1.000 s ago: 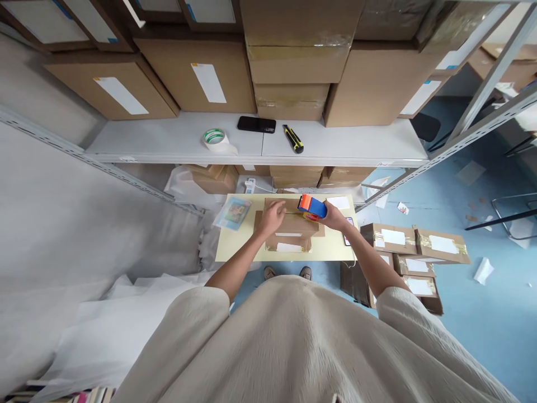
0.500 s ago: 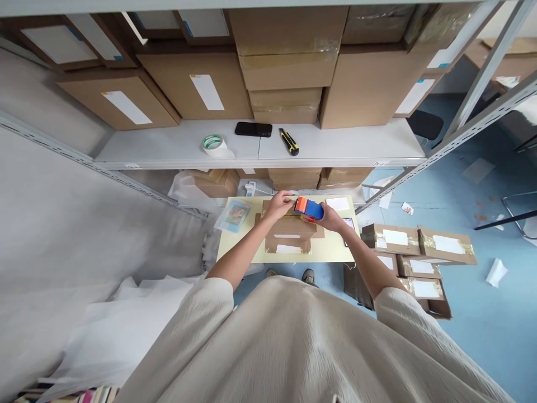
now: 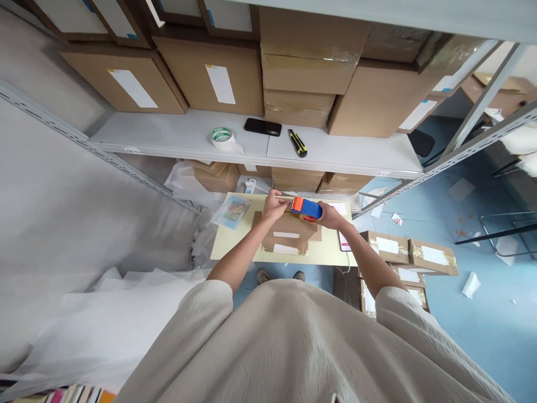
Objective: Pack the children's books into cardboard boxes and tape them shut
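1. Working tape along the carton (image 3: pixel 293 225) looks like the step in hand; the carton sits on the pale worktop (image 3: pixel 221 246), between the forearms.
2. The right hand (image 3: pixel 331 215) is closed around the blue-and-orange tape dispenser (image 3: pixel 309 208) – held above the carton's upper part.
3. The left hand (image 3: pixel 274 207) has bent fingers just beside the dispenser's orange end (whether they pinch tape, I cannot tell).
4. The next move probably calls for a steady dispenser – and a flat, firm press from the left.
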{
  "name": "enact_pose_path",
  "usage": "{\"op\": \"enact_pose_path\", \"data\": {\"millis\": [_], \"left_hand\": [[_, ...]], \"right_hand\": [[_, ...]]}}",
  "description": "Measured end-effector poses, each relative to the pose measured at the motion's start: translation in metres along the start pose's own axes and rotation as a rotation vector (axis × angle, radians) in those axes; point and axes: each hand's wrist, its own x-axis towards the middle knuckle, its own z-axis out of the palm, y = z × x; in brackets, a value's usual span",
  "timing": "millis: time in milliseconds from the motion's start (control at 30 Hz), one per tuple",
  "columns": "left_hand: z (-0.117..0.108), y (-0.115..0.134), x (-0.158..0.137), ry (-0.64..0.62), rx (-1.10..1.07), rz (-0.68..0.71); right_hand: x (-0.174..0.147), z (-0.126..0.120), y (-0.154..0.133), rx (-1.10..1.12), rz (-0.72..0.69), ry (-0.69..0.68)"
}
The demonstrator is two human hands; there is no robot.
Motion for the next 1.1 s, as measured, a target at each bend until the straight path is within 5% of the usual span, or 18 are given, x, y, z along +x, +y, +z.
{"op": "enact_pose_path", "data": {"millis": [433, 833, 1100], "left_hand": [[-0.029, -0.011, 0.013, 0.021, -0.186, -0.113], [-0.053, 0.009, 0.029, 0.076, -0.347, -0.066], [-0.08, -0.008, 0.029, 0.186, -0.387, -0.107]], "right_hand": [[0.022, -0.01, -0.031, -0.118, -0.046, -0.03], [0.031, -0.053, -0.058, -0.119, -0.021, -0.051], [0.03, -0.075, -0.053, -0.134, 0.027, -0.12]]}}
